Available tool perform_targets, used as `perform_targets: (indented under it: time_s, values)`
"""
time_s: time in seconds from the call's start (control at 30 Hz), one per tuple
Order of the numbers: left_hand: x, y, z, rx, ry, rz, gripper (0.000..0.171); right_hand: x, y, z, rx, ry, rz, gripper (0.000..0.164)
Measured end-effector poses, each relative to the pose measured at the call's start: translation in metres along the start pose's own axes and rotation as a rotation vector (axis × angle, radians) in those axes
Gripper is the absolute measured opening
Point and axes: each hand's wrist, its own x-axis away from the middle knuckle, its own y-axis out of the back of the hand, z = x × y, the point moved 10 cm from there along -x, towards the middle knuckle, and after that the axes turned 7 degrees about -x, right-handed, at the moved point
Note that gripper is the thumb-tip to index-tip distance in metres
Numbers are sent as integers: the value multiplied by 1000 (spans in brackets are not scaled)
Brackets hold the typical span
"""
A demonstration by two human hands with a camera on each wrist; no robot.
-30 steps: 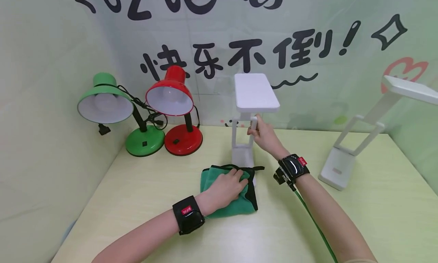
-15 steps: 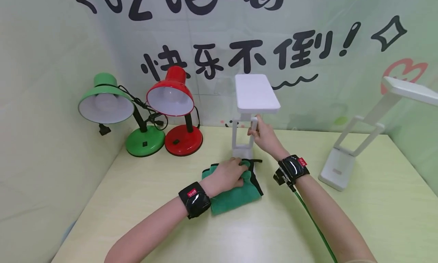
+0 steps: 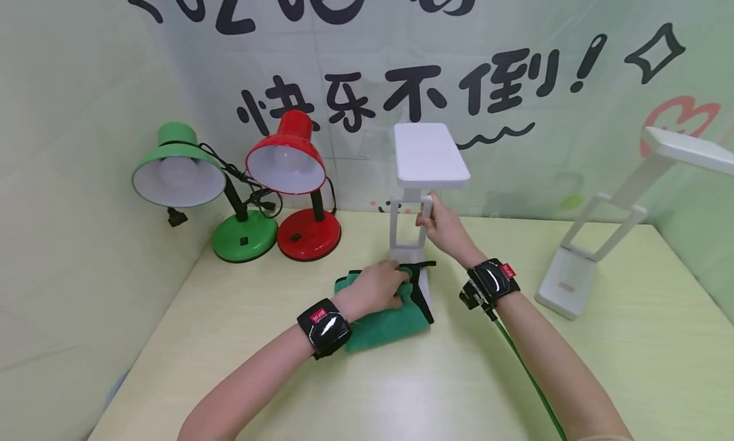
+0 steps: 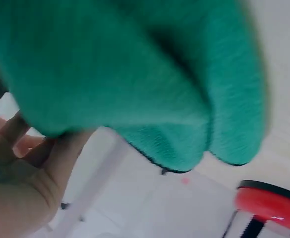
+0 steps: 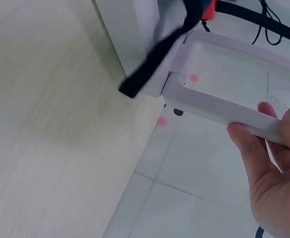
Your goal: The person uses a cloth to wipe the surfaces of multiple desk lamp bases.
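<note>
A green cloth with black edging lies over the base of the white desk lamp in the middle of the table. My left hand grips the cloth from above, bunching it near the base. Up close in the left wrist view, the cloth hides most of the fingers. My right hand holds one upright of that lamp's open arm frame. Thumb and fingers pinch the frame in the right wrist view, while the cloth's black strap hangs across the base.
A green lamp and a red lamp stand at the back left, their dark cords bunched between and behind them. Another white desk lamp stands at the right. Behind the table is a wall with printed lettering.
My left hand has slid forward with the cloth along the lamp's base, then shifted slightly left. The right hand keeps its hold on the frame, and the lamp stays in place.
</note>
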Motion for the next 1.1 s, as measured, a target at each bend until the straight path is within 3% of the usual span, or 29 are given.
perform_targets:
  time_s: [0.13,0.37,0.47,0.57,0.73,0.83,1.1]
  values:
    - [4,-1,1,64,13,9,31,1,0,0,5,8,-11,14]
    - [-14,5,31,123,66,-85,34,0,0,0,4,10,-21,13]
    - [-15,6,36,136,70,-100,34,0,0,1,-4,16,-24,13]
    - [-9,5,30,154,51,-79,33,1,1,2,-4,24,-22,13]
    - [8,2,5,143,-11,-10,26,1,3,2,11,16,-14,13]
    - [8,3,1,138,-8,7,25,1,5,1,20,10,-18,13]
    - [-13,4,35,164,87,-59,35,1,1,2,16,34,-27,13]
